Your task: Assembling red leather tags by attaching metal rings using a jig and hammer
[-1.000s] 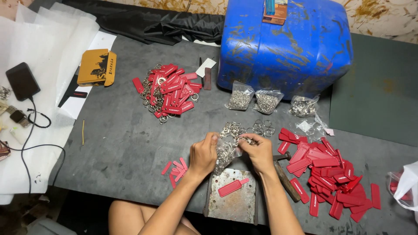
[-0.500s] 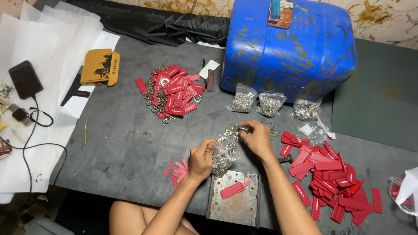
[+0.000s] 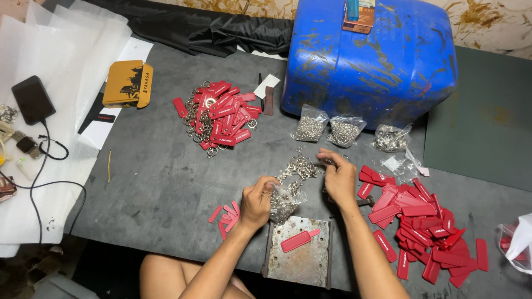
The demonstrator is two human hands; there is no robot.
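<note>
My left hand [image 3: 257, 200] grips a small clear plastic bag of metal key rings [image 3: 285, 199] just above a rusty metal plate [image 3: 302, 260]. A single red plastic tag [image 3: 297, 240] lies on that plate. My right hand [image 3: 338, 176] pinches a tangle of key rings with chains [image 3: 299, 166] pulled out of the bag toward the upper right. Loose red tags [image 3: 421, 221] are heaped to the right of my right hand. A few small red pieces [image 3: 226, 215] lie left of my left hand.
A pile of finished red tags with rings [image 3: 219, 116] lies at the middle back. Three clear bags of metal parts [image 3: 343, 132] stand before a big blue plastic drum [image 3: 377, 55]. A yellow box [image 3: 127, 83], a black phone [image 3: 33, 99] and cables lie on white sheets at left.
My right hand has moved up and to the right, drawing key rings out of the bag. My left hand has stayed on the bag.
</note>
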